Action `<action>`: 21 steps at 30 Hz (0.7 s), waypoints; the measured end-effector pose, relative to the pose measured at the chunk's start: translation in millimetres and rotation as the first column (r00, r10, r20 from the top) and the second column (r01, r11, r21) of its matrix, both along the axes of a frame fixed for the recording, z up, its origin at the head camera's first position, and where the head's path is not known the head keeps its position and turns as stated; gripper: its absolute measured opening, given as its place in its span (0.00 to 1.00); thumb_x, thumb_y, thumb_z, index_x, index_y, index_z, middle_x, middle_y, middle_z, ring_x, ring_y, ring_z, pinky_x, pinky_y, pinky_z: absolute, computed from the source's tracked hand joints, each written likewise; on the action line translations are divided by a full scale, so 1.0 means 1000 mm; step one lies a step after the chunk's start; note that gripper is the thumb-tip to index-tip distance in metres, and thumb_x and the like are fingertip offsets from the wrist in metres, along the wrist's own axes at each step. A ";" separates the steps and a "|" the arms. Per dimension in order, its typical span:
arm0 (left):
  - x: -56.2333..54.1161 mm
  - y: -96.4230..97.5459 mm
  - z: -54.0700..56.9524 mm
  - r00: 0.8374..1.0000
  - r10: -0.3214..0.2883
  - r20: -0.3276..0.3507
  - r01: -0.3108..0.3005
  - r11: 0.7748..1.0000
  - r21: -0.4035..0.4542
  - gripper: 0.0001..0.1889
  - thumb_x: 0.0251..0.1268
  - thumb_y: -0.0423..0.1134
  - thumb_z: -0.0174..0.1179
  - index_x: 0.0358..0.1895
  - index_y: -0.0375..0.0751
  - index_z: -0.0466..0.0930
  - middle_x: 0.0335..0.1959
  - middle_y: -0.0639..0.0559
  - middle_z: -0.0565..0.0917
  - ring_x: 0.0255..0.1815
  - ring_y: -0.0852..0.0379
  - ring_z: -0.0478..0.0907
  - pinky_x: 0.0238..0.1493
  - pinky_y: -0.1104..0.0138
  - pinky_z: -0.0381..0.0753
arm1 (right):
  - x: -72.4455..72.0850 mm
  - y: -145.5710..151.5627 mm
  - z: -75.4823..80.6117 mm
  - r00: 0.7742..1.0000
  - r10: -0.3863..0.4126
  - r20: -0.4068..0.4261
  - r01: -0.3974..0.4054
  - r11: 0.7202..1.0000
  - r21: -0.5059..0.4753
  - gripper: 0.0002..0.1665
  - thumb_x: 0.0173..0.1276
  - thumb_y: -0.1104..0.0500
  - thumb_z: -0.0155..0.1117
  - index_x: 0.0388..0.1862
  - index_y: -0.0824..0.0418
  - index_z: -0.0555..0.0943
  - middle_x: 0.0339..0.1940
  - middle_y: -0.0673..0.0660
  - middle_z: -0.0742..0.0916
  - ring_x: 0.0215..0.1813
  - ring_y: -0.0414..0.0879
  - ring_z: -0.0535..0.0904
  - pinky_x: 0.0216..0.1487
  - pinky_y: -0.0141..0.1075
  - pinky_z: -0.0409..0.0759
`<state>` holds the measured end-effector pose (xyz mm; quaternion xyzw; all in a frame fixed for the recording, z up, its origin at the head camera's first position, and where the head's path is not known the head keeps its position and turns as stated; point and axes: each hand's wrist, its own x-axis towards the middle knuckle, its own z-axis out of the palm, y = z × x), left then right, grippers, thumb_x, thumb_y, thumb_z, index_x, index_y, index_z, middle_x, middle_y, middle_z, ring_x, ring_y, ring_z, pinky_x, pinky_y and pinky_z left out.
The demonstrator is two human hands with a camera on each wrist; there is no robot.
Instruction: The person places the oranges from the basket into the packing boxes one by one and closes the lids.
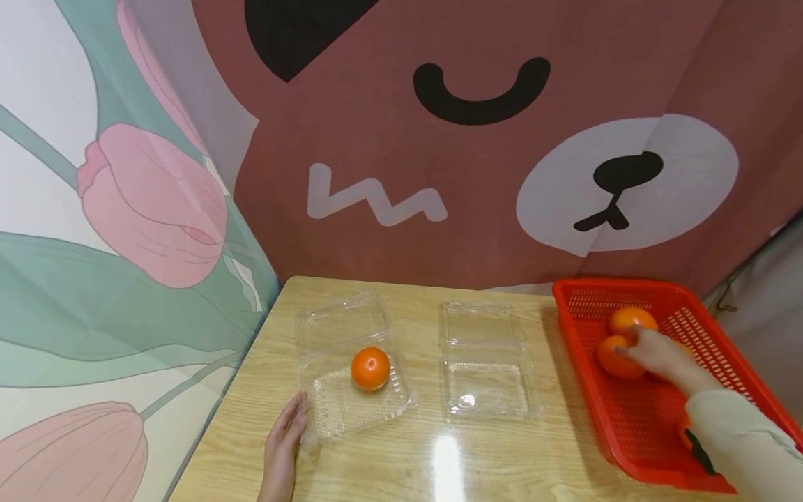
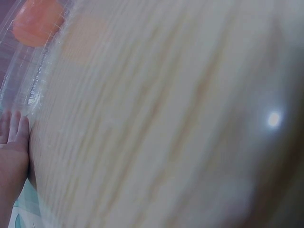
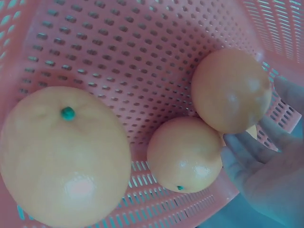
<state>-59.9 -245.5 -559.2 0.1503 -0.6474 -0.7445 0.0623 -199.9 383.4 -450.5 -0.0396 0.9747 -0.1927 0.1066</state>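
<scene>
My left hand point(image 1: 287, 436) lies at the near left corner of an unfolded clear plastic clamshell box point(image 1: 345, 411), fingers straight and fingertips right at its edge. One orange point(image 1: 370, 369) sits in that box's near half. On the right, my right hand point(image 1: 665, 359) reaches into a red plastic basket point(image 1: 611, 436). Its spread fingers point(image 3: 247, 147) are right at the side of an orange point(image 3: 232, 90) in the right wrist view. A second orange point(image 3: 185, 154) lies against that one, and a larger-looking orange point(image 3: 66, 156) is nearer the camera.
A second unfolded clear clamshell box point(image 1: 489, 390) lies on the wooden table point(image 1: 376, 467) between the first box and the basket. The basket has raised, slotted walls. Behind the table hangs a printed cloth point(image 1: 389, 139) with a bear's face; a flowered cloth point(image 1: 150, 202) is at the left.
</scene>
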 end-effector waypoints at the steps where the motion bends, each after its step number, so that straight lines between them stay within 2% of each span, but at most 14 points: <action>1: 0.000 0.000 0.000 1.000 0.002 0.000 -0.002 1.000 0.000 0.30 0.77 0.39 0.52 0.74 0.29 0.57 0.65 0.63 0.73 0.60 0.76 0.71 0.61 0.82 0.67 | 0.000 0.000 -0.002 1.000 0.002 -0.002 -0.002 1.000 0.004 0.39 0.69 0.52 0.63 0.57 0.88 0.65 0.44 0.81 0.80 0.46 0.74 0.77 0.46 0.64 0.76; 9: 0.000 0.000 0.000 1.000 0.006 -0.006 -0.006 1.000 0.015 0.30 0.77 0.38 0.52 0.74 0.28 0.56 0.63 0.66 0.74 0.60 0.76 0.70 0.61 0.82 0.67 | 0.003 -0.003 -0.010 0.999 0.005 -0.041 -0.004 1.000 0.019 0.41 0.61 0.55 0.71 0.56 0.87 0.65 0.36 0.75 0.82 0.37 0.68 0.77 0.43 0.64 0.75; 16: 0.000 0.000 -0.001 1.000 0.004 0.004 -0.004 1.000 0.013 0.30 0.77 0.39 0.52 0.75 0.29 0.57 0.62 0.68 0.75 0.60 0.76 0.70 0.60 0.82 0.67 | 0.004 -0.003 -0.012 0.998 0.024 -0.064 -0.021 0.998 0.054 0.46 0.51 0.54 0.78 0.56 0.84 0.65 0.40 0.77 0.80 0.40 0.73 0.75 0.45 0.66 0.74; 21: 0.000 0.001 -0.002 1.000 0.007 0.014 -0.007 1.000 0.017 0.30 0.77 0.40 0.53 0.75 0.30 0.57 0.63 0.66 0.74 0.60 0.76 0.71 0.60 0.82 0.68 | 0.004 -0.002 -0.012 0.998 0.020 -0.067 -0.015 0.997 0.070 0.47 0.49 0.54 0.78 0.56 0.83 0.66 0.40 0.77 0.80 0.41 0.73 0.75 0.43 0.65 0.74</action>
